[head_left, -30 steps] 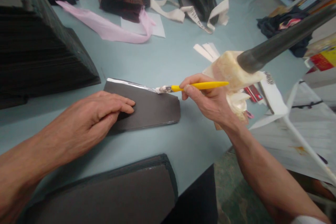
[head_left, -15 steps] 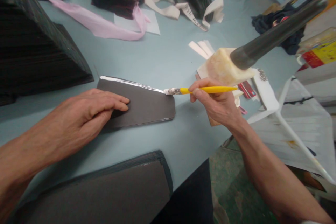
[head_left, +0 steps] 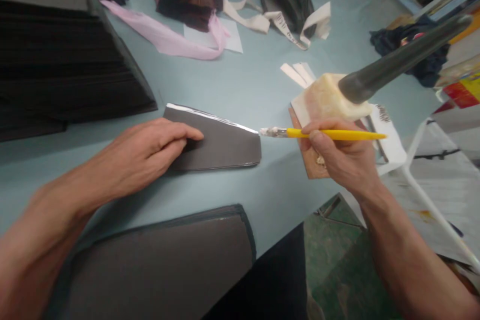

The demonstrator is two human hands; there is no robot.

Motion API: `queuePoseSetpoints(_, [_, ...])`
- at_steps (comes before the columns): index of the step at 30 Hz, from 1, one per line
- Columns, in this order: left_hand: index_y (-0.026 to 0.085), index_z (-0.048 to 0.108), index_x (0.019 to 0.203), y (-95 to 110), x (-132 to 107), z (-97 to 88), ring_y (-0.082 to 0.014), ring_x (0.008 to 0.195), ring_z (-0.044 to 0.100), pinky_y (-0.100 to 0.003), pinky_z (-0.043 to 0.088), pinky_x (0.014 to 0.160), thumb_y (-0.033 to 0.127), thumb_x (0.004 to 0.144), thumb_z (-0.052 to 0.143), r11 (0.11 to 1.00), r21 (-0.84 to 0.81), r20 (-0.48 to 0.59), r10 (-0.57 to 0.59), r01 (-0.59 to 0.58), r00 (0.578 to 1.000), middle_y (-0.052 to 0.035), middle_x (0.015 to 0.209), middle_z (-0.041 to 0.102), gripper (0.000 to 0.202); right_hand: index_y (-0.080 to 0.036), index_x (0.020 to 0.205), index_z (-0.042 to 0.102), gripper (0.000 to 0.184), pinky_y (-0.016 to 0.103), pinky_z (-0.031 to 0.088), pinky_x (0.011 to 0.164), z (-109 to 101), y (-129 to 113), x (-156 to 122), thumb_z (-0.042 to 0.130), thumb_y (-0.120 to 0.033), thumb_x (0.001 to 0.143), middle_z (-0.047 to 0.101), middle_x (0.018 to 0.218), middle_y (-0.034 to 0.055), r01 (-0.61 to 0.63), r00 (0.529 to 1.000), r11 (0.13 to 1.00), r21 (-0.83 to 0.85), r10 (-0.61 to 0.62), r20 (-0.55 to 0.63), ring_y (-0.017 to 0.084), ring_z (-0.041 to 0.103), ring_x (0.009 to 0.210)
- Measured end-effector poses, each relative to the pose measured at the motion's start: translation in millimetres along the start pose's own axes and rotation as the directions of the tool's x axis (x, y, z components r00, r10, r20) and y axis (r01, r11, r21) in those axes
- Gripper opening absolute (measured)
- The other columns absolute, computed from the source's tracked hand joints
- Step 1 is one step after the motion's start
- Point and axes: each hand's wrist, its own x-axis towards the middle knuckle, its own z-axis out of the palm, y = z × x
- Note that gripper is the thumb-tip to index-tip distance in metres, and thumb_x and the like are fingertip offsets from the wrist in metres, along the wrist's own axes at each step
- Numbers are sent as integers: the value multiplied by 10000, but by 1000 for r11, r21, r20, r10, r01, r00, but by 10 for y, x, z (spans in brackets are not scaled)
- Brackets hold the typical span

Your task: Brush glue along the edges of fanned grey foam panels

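Brush [head_left: 294, 133], one, is clamped by right fingers [head_left: 322, 143]; left fingers [head_left: 189, 132], slightly apart, touch one dark panel [head_left: 228, 145].

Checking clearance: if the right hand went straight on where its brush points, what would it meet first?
Likely the panel, at the right end of its white stripe. The brush in the right hand leads; its tip sits so close it may be touching.

right hand [head_left: 345, 157] and yellow brush [head_left: 294, 133] farther right, white stripe [head_left: 210, 116] lengthened to right end of dark panel [head_left: 225, 142]
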Motion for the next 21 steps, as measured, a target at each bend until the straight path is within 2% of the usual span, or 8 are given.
queuePoseSetpoints(2, [303, 738, 1333, 17, -2, -22, -305, 1204, 717, -468, 540, 1120, 606, 1069, 410, 999, -49, 20, 8, -7, 1000, -27, 1331, 786, 518, -264, 975, 798, 149, 287, 496, 642, 85, -133, 9, 749, -387, 1042, 720, 741, -31, 34, 999, 999, 16, -34, -17, 121, 660, 679])
queuePoseSetpoints(4, [264, 749, 1297, 34, 0, -43, -303, 1213, 713, -468, 535, 1138, 651, 1092, 365, 993, -122, 26, 11, -8, 1000, -38, 1324, 786, 582, -273, 1011, 807, 87, 282, 503, 613, 220, -270, 23, 756, -338, 1037, 725, 730, -32, 53, 999, 997, 56, -53, -7, 126, 661, 656])
queuePoseSetpoints(7, [217, 772, 1242, 43, 15, -58, -292, 1224, 720, -461, 529, 1171, 698, 1103, 283, 963, -270, 37, -3, 13, 999, -60, 1313, 799, 700, -286, 1035, 814, 79, 289, 546, 650, 479, -453, 58, 745, -325, 1045, 734, 749, -29, 84, 995, 985, 149, -90, 36, 135, 687, 676])
queuePoseSetpoints(10, [218, 794, 1228, 25, 46, -56, -280, 1204, 746, -438, 541, 1163, 749, 1084, 239, 926, -371, 27, -65, 70, 998, -55, 1274, 825, 781, -296, 1036, 810, 82, 296, 568, 680, 748, -588, 106, 741, -338, 1050, 740, 776, -25, 81, 989, 972, 220, -106, 106, 141, 698, 697])
queuePoseSetpoints(13, [219, 779, 1297, -2, 79, -59, -268, 1198, 760, -393, 566, 1116, 746, 1080, 215, 891, -436, 38, -122, 127, 992, -40, 1256, 836, 802, -279, 1025, 801, 85, 283, 583, 683, 972, -665, 157, 747, -341, 1046, 755, 809, -19, 62, 975, 960, 273, -116, 188, 133, 699, 708])
queuePoseSetpoints(16, [196, 762, 1330, -13, 96, -75, -277, 1210, 760, -372, 580, 1074, 769, 1069, 178, 857, -487, 57, -158, 166, 986, -52, 1272, 831, 858, -245, 972, 789, 158, 272, 584, 654, 1124, -691, 204, 752, -382, 1042, 744, 788, -9, 62, 968, 952, 300, -131, 216, 123, 680, 677])
queuePoseSetpoints(21, [115, 700, 1409, -20, 110, -83, -316, 1271, 722, -430, 535, 1142, 784, 1072, 150, 805, -570, 92, -137, 165, 986, -118, 1317, 806, 929, -231, 934, 773, 180, 263, 572, 637, 1233, -680, 251, 746, -370, 1044, 717, 741, -9, 56, 960, 957, 285, -130, 247, 120, 667, 658])
